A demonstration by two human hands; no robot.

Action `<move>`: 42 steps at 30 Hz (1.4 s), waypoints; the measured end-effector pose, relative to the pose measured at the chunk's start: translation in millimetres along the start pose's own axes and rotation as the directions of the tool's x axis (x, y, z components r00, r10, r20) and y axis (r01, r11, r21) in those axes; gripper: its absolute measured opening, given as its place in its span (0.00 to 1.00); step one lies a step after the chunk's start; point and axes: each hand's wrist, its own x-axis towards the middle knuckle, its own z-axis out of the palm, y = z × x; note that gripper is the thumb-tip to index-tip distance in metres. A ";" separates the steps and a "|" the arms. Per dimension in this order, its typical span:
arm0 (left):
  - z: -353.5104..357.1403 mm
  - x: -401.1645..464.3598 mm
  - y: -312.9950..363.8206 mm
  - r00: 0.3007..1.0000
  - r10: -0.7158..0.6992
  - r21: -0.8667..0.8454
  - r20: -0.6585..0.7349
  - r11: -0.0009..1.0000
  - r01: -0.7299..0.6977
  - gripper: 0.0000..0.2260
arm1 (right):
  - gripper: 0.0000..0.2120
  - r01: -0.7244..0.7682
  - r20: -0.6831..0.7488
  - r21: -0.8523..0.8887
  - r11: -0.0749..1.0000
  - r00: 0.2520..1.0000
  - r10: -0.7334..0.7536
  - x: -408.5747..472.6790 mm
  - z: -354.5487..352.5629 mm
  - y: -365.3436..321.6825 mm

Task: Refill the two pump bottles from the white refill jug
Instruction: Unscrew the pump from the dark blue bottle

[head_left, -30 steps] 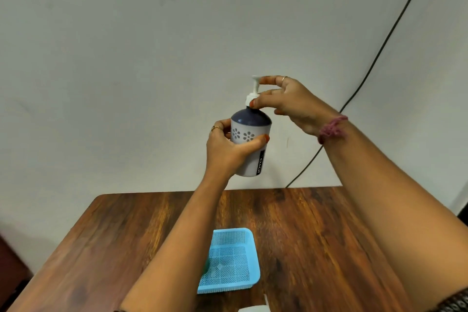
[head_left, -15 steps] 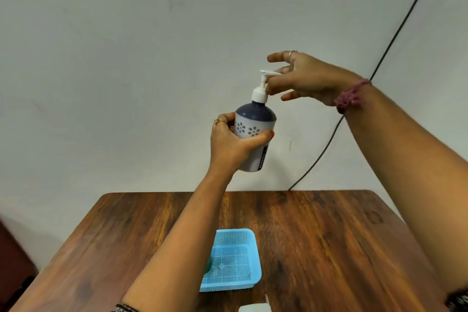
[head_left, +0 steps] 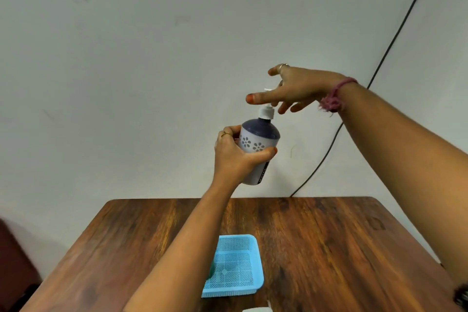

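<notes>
A grey pump bottle [head_left: 258,145] with a dark blue shoulder, white flower prints and a white pump head [head_left: 266,112] is held tilted in the air in front of the wall, above the table's far edge. My left hand [head_left: 234,157] is wrapped around its body. My right hand [head_left: 295,88] hovers at the pump head with its fingers spread, one finger lying across the top of the pump, whose nozzle is mostly hidden behind it. A sliver of something white [head_left: 255,309] shows at the bottom edge; I cannot tell if it is the jug.
A brown wooden table [head_left: 329,248] lies below, with a light blue mesh basket [head_left: 238,237] near its front middle, partly behind my left forearm. A black cable [head_left: 379,66] runs down the pale wall to the table's back edge.
My right hand has gone from pinching the pump to a spread-finger pose over it. The bottle has tilted a little more to the right; my left hand's grip is unchanged.
</notes>
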 end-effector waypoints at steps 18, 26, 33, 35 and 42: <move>5.6 -12.2 -27.7 1.000 -0.007 0.046 0.005 0.999 0.007 0.35 | 0.51 0.169 0.272 -0.474 0.864 0.962 -0.039 10.9 2.0 -6.2; 10.8 -13.3 -39.9 1.000 -0.010 0.044 0.018 0.999 0.009 0.34 | 0.43 0.236 0.352 -0.431 0.871 0.933 -0.079 18.5 23.0 3.2; 14.5 -12.9 -45.2 1.000 -0.016 0.045 0.020 0.999 0.015 0.35 | 0.41 0.069 0.250 -0.517 0.853 0.965 0.073 15.5 33.0 10.7; 16.1 -13.1 -46.6 1.000 -0.013 0.066 0.027 0.998 0.012 0.35 | 0.34 0.097 0.275 -0.439 0.893 0.961 0.031 18.7 38.7 16.7; 19.8 -13.4 -46.5 0.999 -0.009 0.077 0.039 0.997 0.006 0.35 | 0.45 -0.029 0.180 -0.200 0.979 0.982 0.066 15.0 24.6 30.2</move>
